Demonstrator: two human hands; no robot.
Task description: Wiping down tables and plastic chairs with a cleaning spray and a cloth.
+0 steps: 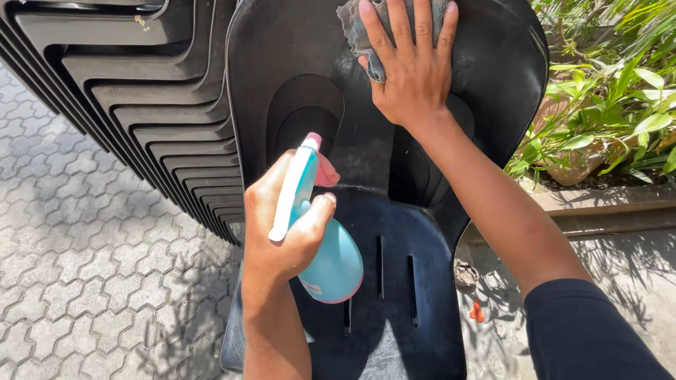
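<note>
Outdoor paving of interlocking grey blocks (pixel 91 267) | black plastic chair (pixel 415 281), centre, seat wet | stack of matching chairs (pixel 141 105) beside it | left hand (pixel 282 232) clasped round turquoise spray bottle (pixel 331 264) over seat | right hand (pixel 412 70) flat, pressing grey cloth (pixel 355 28) on chair back | planter greenery (pixel 612 105) at right

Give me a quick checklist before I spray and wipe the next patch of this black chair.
1. Spray bottle held firmly in the left hand: ok.
2. Nozzle aimed at the chair backrest: ok.
3. Bottle has liquid left: cannot tell, its body is opaque.
4. Cloth pressed flat under the right hand: ok.
5. Right hand out of the spray path: ok, it sits higher and off to the side.
6. Seat free of dust: not ok, pale film near the front edge.
</note>
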